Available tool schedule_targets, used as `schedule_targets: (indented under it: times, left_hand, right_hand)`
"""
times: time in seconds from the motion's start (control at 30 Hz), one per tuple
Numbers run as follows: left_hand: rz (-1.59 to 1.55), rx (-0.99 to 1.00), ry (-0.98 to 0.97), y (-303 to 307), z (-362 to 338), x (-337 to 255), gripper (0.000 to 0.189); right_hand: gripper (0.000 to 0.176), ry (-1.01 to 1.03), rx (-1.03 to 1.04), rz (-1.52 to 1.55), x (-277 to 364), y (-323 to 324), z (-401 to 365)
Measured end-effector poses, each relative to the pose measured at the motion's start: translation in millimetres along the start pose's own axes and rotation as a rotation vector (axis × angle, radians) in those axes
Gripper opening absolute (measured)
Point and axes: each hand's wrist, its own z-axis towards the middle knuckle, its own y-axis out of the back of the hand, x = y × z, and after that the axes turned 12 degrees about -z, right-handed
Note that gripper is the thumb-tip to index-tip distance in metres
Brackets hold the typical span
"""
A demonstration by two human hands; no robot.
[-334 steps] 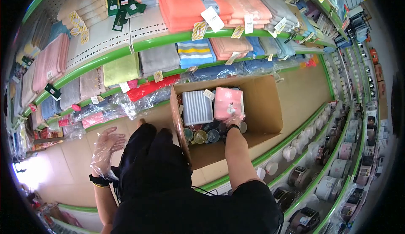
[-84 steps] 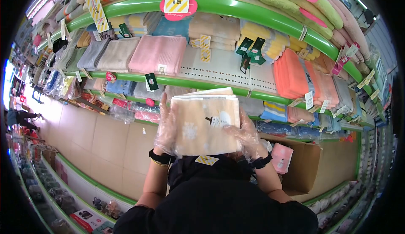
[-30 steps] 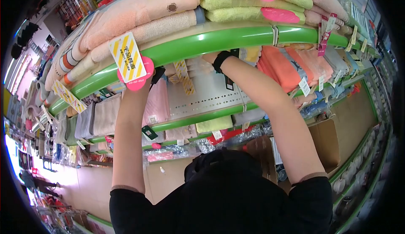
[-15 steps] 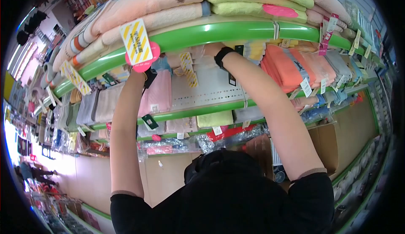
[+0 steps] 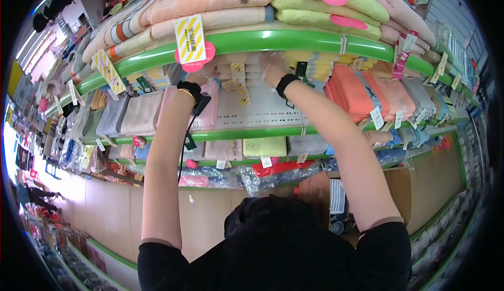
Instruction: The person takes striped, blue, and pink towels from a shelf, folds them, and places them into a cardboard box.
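A stack of folded pale pink-beige towels (image 5: pixel 247 73) lies at the back of the middle shelf. My right hand (image 5: pixel 272 66) is at its right end, with the fingers stretched along the towels. At the opposite end is my left hand (image 5: pixel 206 71); a round pink tag partly covers it, and its fingers are hard to make out. Yellow-and-white striped tags (image 5: pixel 239 83) hang before the stack. Beneath my left wrist lies a folded pink towel (image 5: pixel 210 104). Yellow and grey towels (image 5: pixel 317 66) sit beside my right hand.
A green shelf rail (image 5: pixel 247 40) crosses above my hands, with thick peach towels (image 5: pixel 210 0) on top. Orange towels (image 5: pixel 352 94) stand to the right. A perforated shelf panel (image 5: pixel 257 112) shows between my arms. Below stands an open cardboard box (image 5: pixel 399 186).
The view has shifted, and the shelf tags appear further right. My left hand has drawn slightly out from behind the hanging tag. My right hand shows more fully below the rail.
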Motion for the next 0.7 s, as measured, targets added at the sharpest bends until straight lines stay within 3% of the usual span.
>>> schedule_targets:
  times: [0.07,0.1,0.17,0.3,0.37,0.4,0.47,0.5,0.53,0.6,0.63,0.67,0.7]
  left_hand:
    - [-0.058,-0.043,0.010,-13.5,-0.5,-3.2,0.040]
    - [-0.086,-0.061,0.021,-23.0,-3.4,-3.9,0.038]
    - [-0.078,-0.159,0.014,-48.0,-16.2,-11.6,0.038]
    - [0.030,-0.112,-0.057,-46.5,-14.2,-0.7,0.049]
    - [0.479,-0.100,-0.405,-10.5,12.2,42.7,0.047]
    - [0.479,-0.087,-0.407,20.2,28.6,52.0,0.047]
    - [0.960,0.326,-0.543,70.1,60.0,54.3,0.049]
    - [1.024,-0.144,-0.252,-11.7,10.1,27.8,0.058]
    - [1.024,-0.142,-0.256,-49.5,-24.0,3.9,0.058]
    - [0.589,-0.387,-0.337,-96.0,-76.0,-31.6,0.069]
    - [0.364,-0.316,-0.334,-114.8,-98.6,-44.1,0.073]
    - [0.360,-0.323,-0.334,-121.7,-107.7,-38.6,0.073]
    - [0.349,-0.323,-0.359,-125.6,-114.7,-32.9,0.073]
  right_hand:
    - [0.030,-0.089,-0.156,-0.148,4.7,-26.2,4.3]
    - [0.030,-0.158,-0.318,-0.078,6.4,-96.9,47.0]
    - [0.032,-0.165,-0.287,-0.075,-0.9,-86.4,42.0]
    - [0.047,-0.105,-0.175,-0.042,6.6,-42.8,27.4]
    - [0.051,-0.134,-0.157,-0.059,10.1,-43.6,32.9]
    - [0.055,-0.143,-0.146,-0.076,8.4,-45.6,33.0]
    - [0.050,-0.126,-0.208,-0.048,2.1,-37.7,14.9]
    - [0.046,-0.097,-0.278,-0.023,-1.8,-27.7,2.2]
    - [0.044,-0.063,-0.349,0.001,-6.8,-17.3,-10.4]
    - [0.043,-0.022,-0.420,0.020,-26.4,-12.1,-22.6]
    - [0.046,0.062,-0.317,0.153,-45.2,-14.2,-27.7]
    - [0.049,0.146,-0.212,0.284,-62.2,-17.3,-34.2]
    - [0.052,0.082,-0.184,0.254,-76.8,-8.9,-46.0]
